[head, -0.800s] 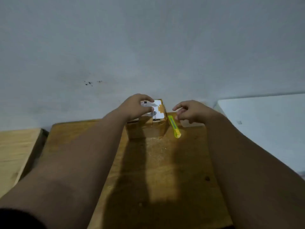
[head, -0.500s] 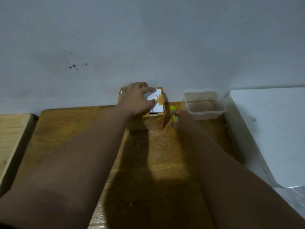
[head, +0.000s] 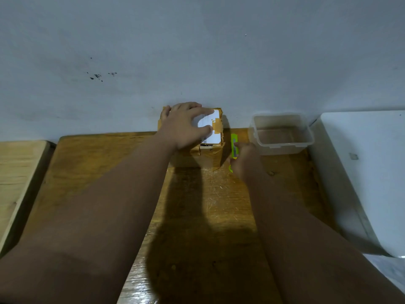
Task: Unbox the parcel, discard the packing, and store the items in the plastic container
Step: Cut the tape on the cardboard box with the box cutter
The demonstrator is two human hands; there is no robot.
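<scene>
A small cardboard parcel (head: 209, 154) with a white label and brown tape stands at the back of the wooden table, against the wall. My left hand (head: 184, 126) lies flat on its top, fingers spread over the label. A yellow-green utility knife (head: 234, 142) lies just right of the parcel. My right hand (head: 244, 160) is closed around its lower part. A clear plastic container (head: 282, 133) with nothing in it stands to the right of the knife.
The wooden table (head: 197, 216) is scratched in the middle. A lighter wooden surface (head: 15, 172) adjoins it on the left. A white appliance or counter (head: 372, 167) borders it on the right. The grey wall (head: 197, 51) rises directly behind.
My right hand dropped from hovering above the knife onto it and closed around it. My left hand slid flatter over the parcel top. The view shifted, revealing the plastic container.
</scene>
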